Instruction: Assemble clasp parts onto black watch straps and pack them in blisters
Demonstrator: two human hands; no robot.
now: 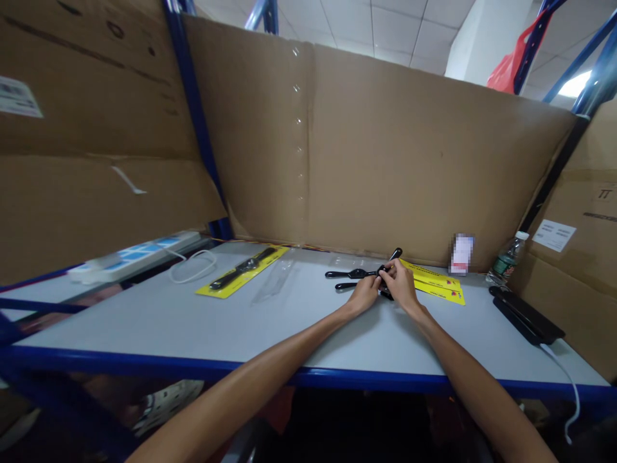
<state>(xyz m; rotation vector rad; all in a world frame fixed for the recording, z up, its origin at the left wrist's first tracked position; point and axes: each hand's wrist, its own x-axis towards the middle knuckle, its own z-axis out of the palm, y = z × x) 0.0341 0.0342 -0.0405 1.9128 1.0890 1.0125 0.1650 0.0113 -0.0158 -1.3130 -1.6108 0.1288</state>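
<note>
My left hand (pixel 365 294) and my right hand (pixel 401 285) meet at the right-centre of the table, fingers closed on one black watch strap, whose end (pixel 396 253) sticks up past them. Much of the held part is hidden by my fingers. Just left of my hands lies another black watch strap (pixel 357 274) with a wider, rounded middle. A further black strap end (pixel 345 286) pokes out beside my left hand. Behind my right hand lie yellow cards (pixel 439 289). Farther left, one more black strap (pixel 247 265) rests on a yellow card (pixel 219 289).
Clear plastic packaging (pixel 274 283) lies left of centre, near a white cable (pixel 193 273) and a power strip (pixel 139 257). On the right are a water bottle (pixel 507 260) and a black device (pixel 525 315) with a white cable. Cardboard (pixel 385 161) walls the back.
</note>
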